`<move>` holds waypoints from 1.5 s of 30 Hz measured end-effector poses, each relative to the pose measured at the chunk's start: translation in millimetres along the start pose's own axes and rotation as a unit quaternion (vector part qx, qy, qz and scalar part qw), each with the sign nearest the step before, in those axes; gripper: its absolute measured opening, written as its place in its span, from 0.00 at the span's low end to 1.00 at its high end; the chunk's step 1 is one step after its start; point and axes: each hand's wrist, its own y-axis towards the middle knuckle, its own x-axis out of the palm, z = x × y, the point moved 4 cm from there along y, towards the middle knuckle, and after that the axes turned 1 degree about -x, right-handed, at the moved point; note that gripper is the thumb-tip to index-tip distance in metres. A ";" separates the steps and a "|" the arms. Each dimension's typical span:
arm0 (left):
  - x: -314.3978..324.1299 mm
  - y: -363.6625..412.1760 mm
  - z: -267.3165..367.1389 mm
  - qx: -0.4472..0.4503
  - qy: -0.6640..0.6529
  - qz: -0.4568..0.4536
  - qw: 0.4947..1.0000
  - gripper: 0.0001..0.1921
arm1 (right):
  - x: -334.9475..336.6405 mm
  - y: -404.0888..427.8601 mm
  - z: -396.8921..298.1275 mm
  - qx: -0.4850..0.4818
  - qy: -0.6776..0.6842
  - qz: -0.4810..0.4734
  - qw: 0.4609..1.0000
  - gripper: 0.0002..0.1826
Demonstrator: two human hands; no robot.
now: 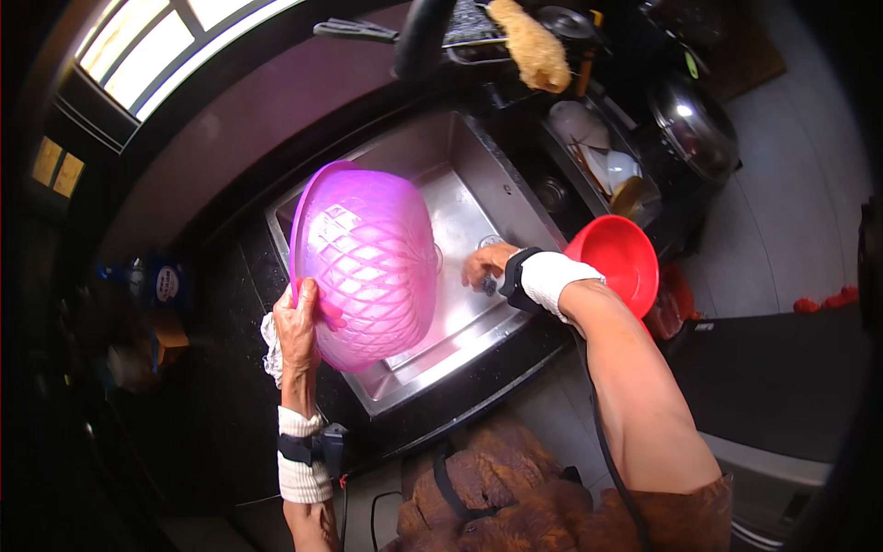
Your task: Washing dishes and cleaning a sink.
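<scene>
My left hand (298, 324) grips the rim of a translucent pink plastic basin (372, 269) with a raised diamond pattern. The basin is tipped on its side over the stainless steel sink (469, 207), its patterned outside facing right. Low in the sink, beside the drain (490, 241), is my right hand (488, 265), fingers pointing down and slightly blurred. A small dark grey thing (489, 285) shows at its fingers; what it is and whether it is held cannot be made out. Both wrists wear white cuffs with black straps.
A red plastic bowl or scoop (617, 265) sits right of the sink, by my right forearm. Beyond it are a tray of dishes (600, 152) and a metal pot (693, 127). A loofah (534, 48) hangs at the top. A white cloth (272, 348) lies by my left hand.
</scene>
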 end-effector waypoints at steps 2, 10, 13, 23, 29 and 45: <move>24.2 9.9 2.5 -0.002 -0.032 -0.018 0.999 0.12 | 6.3 8.6 141.1 0.009 0.077 -0.182 0.980 0.20; -4.9 6.8 -28.7 -0.048 -0.087 0.022 0.995 0.12 | 58.1 55.1 155.2 0.137 0.122 -0.156 0.971 0.06; -20.7 0.3 -44.1 -0.061 -0.077 0.061 0.993 0.12 | 39.2 74.3 65.6 0.163 -0.264 -0.100 0.945 0.07; 7.3 12.8 -16.4 -0.054 -0.102 0.021 0.993 0.11 | -43.0 -26.0 -227.2 -0.178 -0.196 0.458 0.849 0.22; 14.1 3.9 1.6 -0.014 -0.030 -0.035 0.999 0.10 | -53.8 -10.6 -245.4 -0.252 -0.292 0.592 0.708 0.16; -6.0 6.1 9.2 0.002 -0.251 0.069 0.965 0.09 | 27.2 -25.4 -194.4 -0.068 0.120 0.521 0.842 0.33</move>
